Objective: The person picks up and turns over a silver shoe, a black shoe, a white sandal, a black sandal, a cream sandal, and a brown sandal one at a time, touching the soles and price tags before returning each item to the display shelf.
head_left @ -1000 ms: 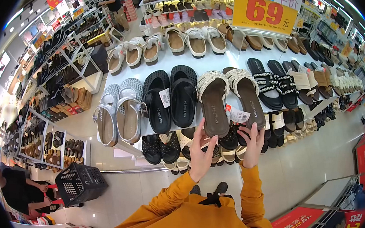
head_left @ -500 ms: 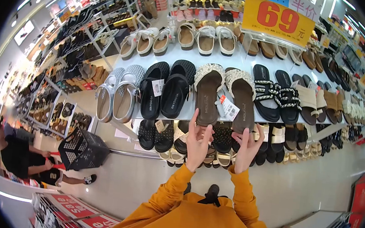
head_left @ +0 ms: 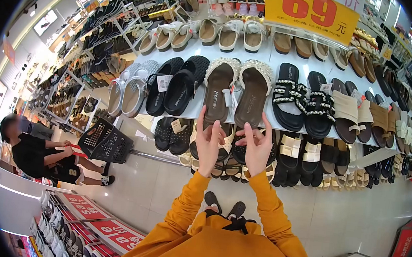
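A pair of brown-soled slide sandals with pearl-studded white straps lies side by side at the shelf's front edge. My left hand [head_left: 209,146] is at the heel of the left slide sandal [head_left: 217,97], index finger along its outer side and thumb at the heel. My right hand [head_left: 258,150] holds the heel of the right slide sandal [head_left: 251,103] the same way, thumb at the heel and index finger at the outer edge. The other fingers of both hands are curled and partly hidden. A white price tag [head_left: 231,100] hangs between the two sandals.
Black clogs [head_left: 185,87] stand left of the pair, black chain-strap slides [head_left: 289,99] right. Behind are white shoes [head_left: 229,35] and a yellow 69 sign [head_left: 314,13]. More sandals [head_left: 290,148] fill the lower shelf. At left, a person [head_left: 32,155] holds a black basket [head_left: 104,139].
The two sandals now lie closer together, the right one shifted toward the left one. Both hands moved with them. The view has tilted, and the person with the basket appears nearer.
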A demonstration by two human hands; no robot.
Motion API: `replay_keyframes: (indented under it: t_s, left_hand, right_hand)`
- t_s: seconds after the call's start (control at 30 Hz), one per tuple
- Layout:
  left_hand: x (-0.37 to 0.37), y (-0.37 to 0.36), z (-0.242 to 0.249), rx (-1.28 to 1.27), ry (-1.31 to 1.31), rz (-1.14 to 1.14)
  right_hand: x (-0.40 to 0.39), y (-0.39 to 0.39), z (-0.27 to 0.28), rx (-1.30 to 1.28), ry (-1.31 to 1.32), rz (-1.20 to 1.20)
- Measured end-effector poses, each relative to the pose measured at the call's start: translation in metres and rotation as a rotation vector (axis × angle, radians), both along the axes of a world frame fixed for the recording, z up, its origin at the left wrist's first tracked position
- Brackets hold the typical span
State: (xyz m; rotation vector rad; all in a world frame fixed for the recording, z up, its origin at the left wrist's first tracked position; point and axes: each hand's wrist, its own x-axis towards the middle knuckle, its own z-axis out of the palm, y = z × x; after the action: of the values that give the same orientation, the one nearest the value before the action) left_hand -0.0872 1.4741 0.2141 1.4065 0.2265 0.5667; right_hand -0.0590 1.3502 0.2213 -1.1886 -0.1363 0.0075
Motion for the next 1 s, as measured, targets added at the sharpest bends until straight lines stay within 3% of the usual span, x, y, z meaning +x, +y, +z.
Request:
replay_keyframes:
  t_s: [0.13, 0.23, 0.27, 0.37, 0.43, 0.47, 0.57, 1.0]
  left_hand:
    - [0.0, -0.011, 0.005, 0.021, -0.055, 0.084]
    - [-0.02, -0.013, 0.024, 0.159, -0.032, 0.165]
    - [-0.026, -0.019, 0.027, 0.1, -0.053, 0.167]
    - [-0.029, -0.047, 0.039, 0.304, -0.079, -0.054]
    - [-0.015, -0.064, 0.056, 0.649, -0.202, -0.188]
    - [-0.008, -0.073, 0.058, 0.581, -0.158, -0.298]
    - [0.018, -0.089, 0.07, 0.724, -0.204, -0.262]
    - [0.129, -0.121, 0.062, 0.886, -0.177, -0.054]
  right_hand:
    - [-0.016, -0.021, -0.001, -0.046, 0.006, 0.121]
    - [-0.043, -0.047, -0.019, -0.179, -0.059, 0.067]
    - [-0.048, -0.053, -0.024, -0.167, -0.034, 0.036]
    - [-0.061, -0.067, -0.032, -0.162, 0.023, -0.011]
    - [-0.064, -0.071, -0.023, -0.188, -0.003, 0.026]
    - [-0.066, -0.074, -0.018, -0.205, 0.024, 0.045]
    - [-0.065, -0.087, -0.013, -0.369, -0.037, 0.064]
    - [-0.079, -0.108, -0.029, -0.255, 0.021, -0.059]
